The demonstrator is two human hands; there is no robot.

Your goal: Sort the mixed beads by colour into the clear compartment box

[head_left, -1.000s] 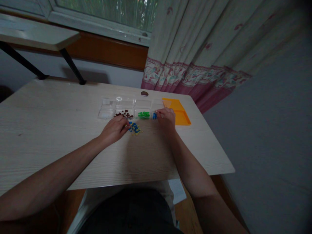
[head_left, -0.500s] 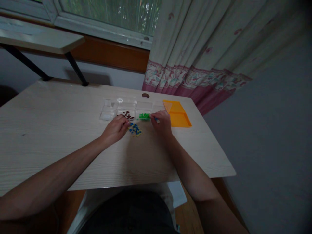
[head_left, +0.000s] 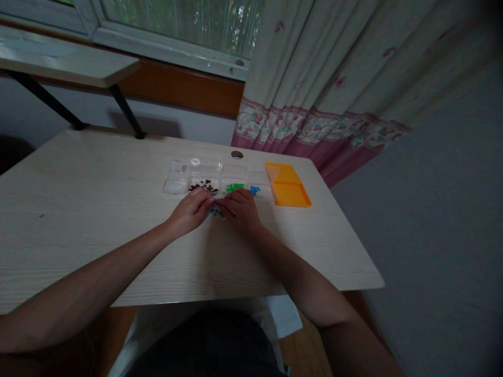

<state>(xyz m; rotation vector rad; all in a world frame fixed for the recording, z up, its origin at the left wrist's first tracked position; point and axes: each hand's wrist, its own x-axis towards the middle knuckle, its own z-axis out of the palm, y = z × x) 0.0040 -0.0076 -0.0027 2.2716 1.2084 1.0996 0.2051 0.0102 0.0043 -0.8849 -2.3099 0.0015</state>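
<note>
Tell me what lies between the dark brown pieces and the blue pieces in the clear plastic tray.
Small bright green pieces lie between them, in the head view.

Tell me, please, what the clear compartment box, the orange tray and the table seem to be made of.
Clear compartment box: probably rigid plastic, glossy; see-through, with bright glints.
Orange tray: likely plastic, fairly smooth; one even, opaque colour.
Table: wood-look top, slight sheen; pale grain lines show, but real wood or laminate stays open.

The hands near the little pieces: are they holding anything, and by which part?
Neither can be told: the left hand and right hand are close together by the blue and yellow pieces; anything pinched is too small to see.
</note>
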